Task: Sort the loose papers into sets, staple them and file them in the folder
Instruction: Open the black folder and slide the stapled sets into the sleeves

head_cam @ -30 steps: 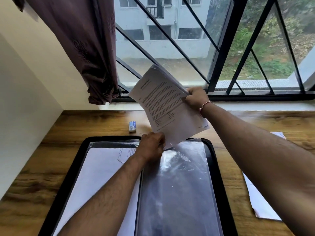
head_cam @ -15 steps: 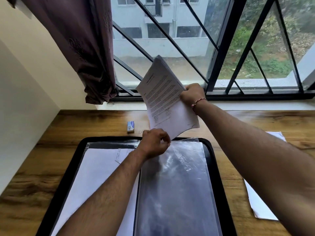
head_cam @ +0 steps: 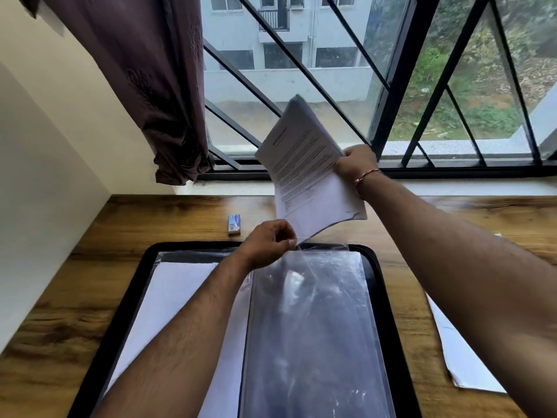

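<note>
Indoors, wooden desk under barred window, maroon curtain left

Setting: room in a home, desk by a window. Evidence: wood-grain desk, maroon curtain, black window grille, residential block outside, plain cream walls.

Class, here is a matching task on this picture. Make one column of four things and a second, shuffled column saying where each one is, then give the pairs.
Things
1. printed set of papers
2. clear sleeve
3. small blue-and-white box
4. loose white sheets

Places
A. on the wooden table, beyond the black folder
B. held up in the air by the right hand
C. on the table, right of the folder
D. in the open folder, top edge pinched by the left hand

Pairs: 1-B, 2-D, 3-A, 4-C
</note>
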